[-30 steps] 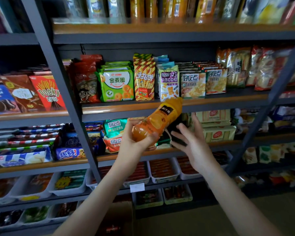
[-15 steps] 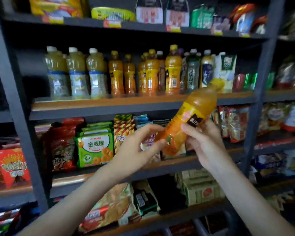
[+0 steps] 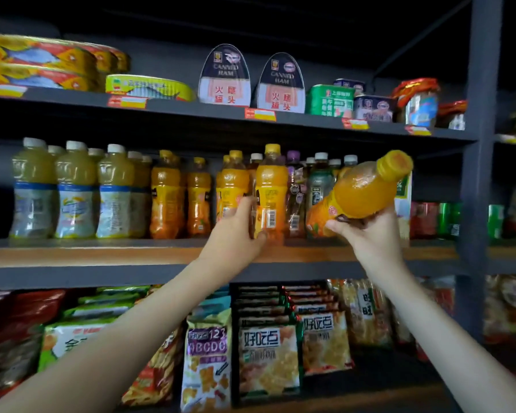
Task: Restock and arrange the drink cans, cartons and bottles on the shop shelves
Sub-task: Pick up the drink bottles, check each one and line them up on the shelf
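Orange juice bottle (image 3: 361,192), yellow cap, tilted, label possibly fruit-printed; right hand (image 3: 367,236) fingers clamped round its base, in front of drinks shelf (image 3: 102,254). Left hand (image 3: 236,231) fingers wrap a standing orange bottle (image 3: 271,186). Wood-edged board, grey steel frame (image 3: 477,174), dim shop.

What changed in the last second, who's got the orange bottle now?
The orange juice bottle passed from the left hand to the right hand, which lifted it to the drinks shelf. The left hand let go and now grips a standing orange bottle there. Unchanged: the orange juice bottle stays tilted, cap up-right.
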{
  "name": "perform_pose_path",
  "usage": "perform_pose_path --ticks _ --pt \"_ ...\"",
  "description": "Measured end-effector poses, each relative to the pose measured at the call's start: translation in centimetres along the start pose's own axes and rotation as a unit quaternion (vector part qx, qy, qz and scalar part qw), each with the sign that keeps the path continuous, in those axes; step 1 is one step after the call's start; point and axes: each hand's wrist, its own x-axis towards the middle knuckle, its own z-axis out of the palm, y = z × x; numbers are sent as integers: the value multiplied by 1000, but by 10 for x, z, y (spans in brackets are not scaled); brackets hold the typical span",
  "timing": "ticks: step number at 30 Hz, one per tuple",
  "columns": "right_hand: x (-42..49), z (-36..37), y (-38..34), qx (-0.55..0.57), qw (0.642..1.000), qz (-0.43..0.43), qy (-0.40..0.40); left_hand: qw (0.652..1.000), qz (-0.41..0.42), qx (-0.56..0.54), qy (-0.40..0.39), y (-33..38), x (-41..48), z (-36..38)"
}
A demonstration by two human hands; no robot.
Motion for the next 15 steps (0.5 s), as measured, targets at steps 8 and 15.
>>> perform_pose_path --ticks 8,15 --pt "44 25 36 -52 992 68 -88 999 -29 31 -30 -3 52 29" --pt "66 38 37 -105 978 96 -154 999 -23 23 -43 -6 62 36"
